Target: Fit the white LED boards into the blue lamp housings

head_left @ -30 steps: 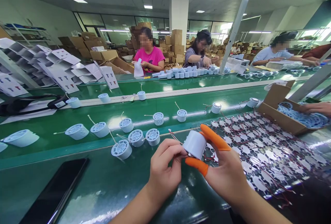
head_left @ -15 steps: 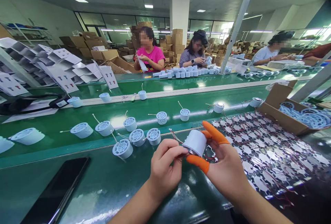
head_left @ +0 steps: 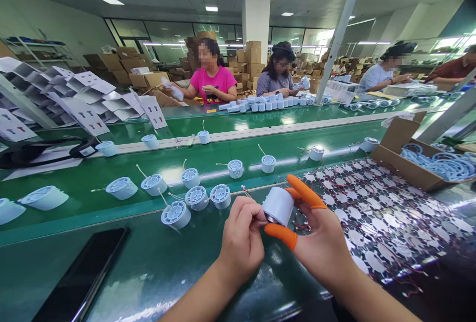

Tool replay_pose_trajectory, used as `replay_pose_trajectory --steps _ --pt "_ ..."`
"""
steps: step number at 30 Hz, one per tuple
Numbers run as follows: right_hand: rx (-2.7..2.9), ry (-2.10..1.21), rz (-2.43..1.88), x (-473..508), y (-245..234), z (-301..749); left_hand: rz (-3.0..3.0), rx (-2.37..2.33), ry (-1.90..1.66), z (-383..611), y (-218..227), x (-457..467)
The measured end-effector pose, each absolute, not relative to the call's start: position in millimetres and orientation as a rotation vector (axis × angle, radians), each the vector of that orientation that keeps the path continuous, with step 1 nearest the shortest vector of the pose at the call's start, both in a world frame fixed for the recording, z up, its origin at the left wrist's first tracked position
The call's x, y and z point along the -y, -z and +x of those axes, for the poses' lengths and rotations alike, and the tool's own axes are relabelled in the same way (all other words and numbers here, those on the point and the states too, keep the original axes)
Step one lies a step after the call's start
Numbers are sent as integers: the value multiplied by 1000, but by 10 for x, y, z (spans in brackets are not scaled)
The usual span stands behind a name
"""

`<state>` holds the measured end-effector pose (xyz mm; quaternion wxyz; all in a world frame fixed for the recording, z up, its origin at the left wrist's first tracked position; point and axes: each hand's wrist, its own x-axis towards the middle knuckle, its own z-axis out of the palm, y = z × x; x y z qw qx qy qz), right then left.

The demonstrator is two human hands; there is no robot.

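Observation:
A light blue cylindrical plastic housing (head_left: 278,205) is tilted in my right hand (head_left: 322,235), whose thumb and a finger wear orange finger cots and clasp it from both sides. A silvery edge shows at its lower left end. There my left hand (head_left: 241,238) is closed in a pinch against the rim; what its fingertips hold is hidden. Thin red and white wires with a small white connector (head_left: 244,189) stick out behind the left fingers. Close by, similar housings (head_left: 176,214) with spoked ends and wires stand on the green work surface's far edge.
Several more housings (head_left: 235,168) sit on the green belt. At right lie many white circuit plates (head_left: 390,218) with wires and a carton (head_left: 427,179) of light blue rings. A black phone (head_left: 82,272) lies at left. Co-workers (head_left: 213,81) sit across the belt.
The housings on the belt have slid slightly right. My hands keep the same hold, with small shifts of the left fingers. A co-worker in pink has swung a clear bag out leftward.

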<state>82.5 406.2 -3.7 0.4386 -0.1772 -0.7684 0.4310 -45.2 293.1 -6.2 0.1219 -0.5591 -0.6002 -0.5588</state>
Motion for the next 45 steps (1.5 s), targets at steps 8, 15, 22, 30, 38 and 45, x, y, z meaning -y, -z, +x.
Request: replay_pose_trajectory --steps 8,15,22,30,38,45 --pt "1857 -1269 -415 -4104 44 822 -1645 1829 1715 -454 61 -2913" --pt "1515 -1649 -366 -4288 -119 847 -1901 1938 1820 -566 -50 -2873" --pt "1201 -1899 -840 -4682 -272 941 -2898 1706 1132 -228 -176 -2843" --pt "1243 -1885 -845 -5148 -66 1057 -2271 1981 874 -415 -330 -4329" --pt "2581 -837 -954 -5173 198 1079 -1992 2425 506 -966 -16 -5821" --pt "2931 -334 -1092 -4785 180 853 -1864 2484 232 -1293 234 -5666"
